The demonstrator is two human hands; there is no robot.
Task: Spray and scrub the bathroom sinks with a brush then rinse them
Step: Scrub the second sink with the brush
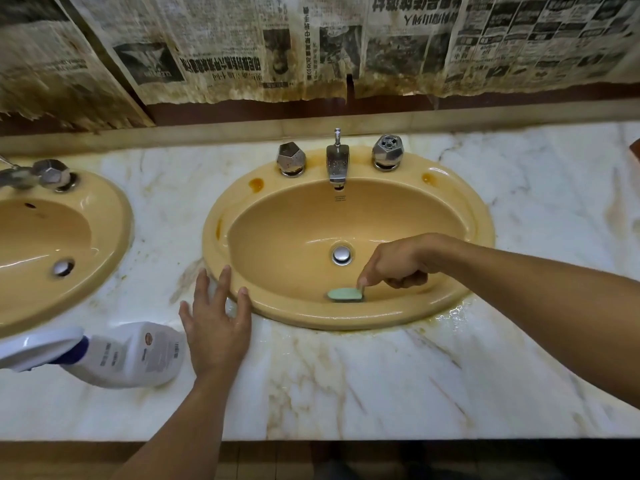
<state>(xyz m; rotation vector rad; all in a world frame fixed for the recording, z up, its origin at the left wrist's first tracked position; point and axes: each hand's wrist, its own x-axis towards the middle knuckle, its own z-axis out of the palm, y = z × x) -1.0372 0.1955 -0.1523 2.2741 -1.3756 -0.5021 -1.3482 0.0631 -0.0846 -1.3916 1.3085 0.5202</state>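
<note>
A veined white marble countertop (pixel 381 375) runs below a wall papered with stained newspaper (pixel 242 46). Set into it is a mustard-yellow sink (pixel 277 220). The right hand (pixel 398 265) reaches into the basin, fingers curled tight around the handle of a pale green brush (pixel 344 294), whose head lies against the front wall, near the chrome drain plug (pixel 342 255). The left hand (pixel 216 327) rests flat on the counter, fingers spread, tips touching the rim. A white spray bottle (pixel 131 355) lies on its side just beside that hand, near a second sink (pixel 52 289)
</note>
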